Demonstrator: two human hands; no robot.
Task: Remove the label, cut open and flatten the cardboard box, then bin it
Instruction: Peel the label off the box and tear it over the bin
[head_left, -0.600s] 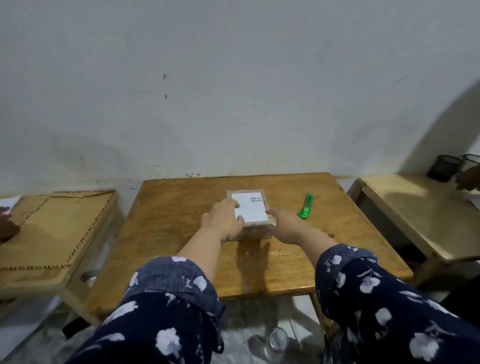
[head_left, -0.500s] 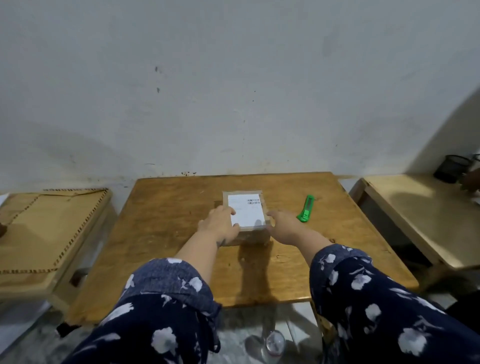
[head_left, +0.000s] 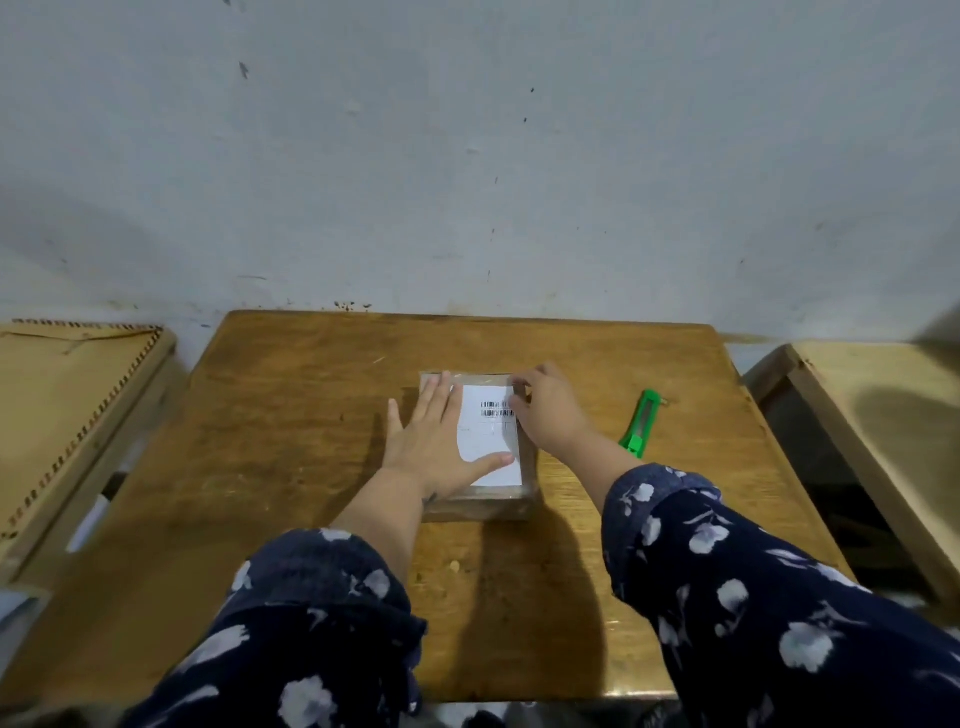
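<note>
**Label corner being worked, box pinned flat**

The cardboard box (head_left: 475, 496) is seen lying flat in the middle of the tabletop (head_left: 291, 415), its white label (head_left: 491, 434) facing up under a glossy film. The left hand (head_left: 434, 447) is laid spread and flat across the box's left half, thumb on the label's near edge. The right hand (head_left: 545, 410) is curled at the label's far right corner, fingertips pressed together there; whether paper is actually pinched cannot be told.

A tear is the likely risk: if the corner is pulled fast against that film, only a strip may be lifted. The box could also be slid if the left hand's pressure is eased.

The green cutter (head_left: 641, 423) is left just right of the right wrist, apart from the box. Side tables are seen left and right. No bin is in view.
</note>
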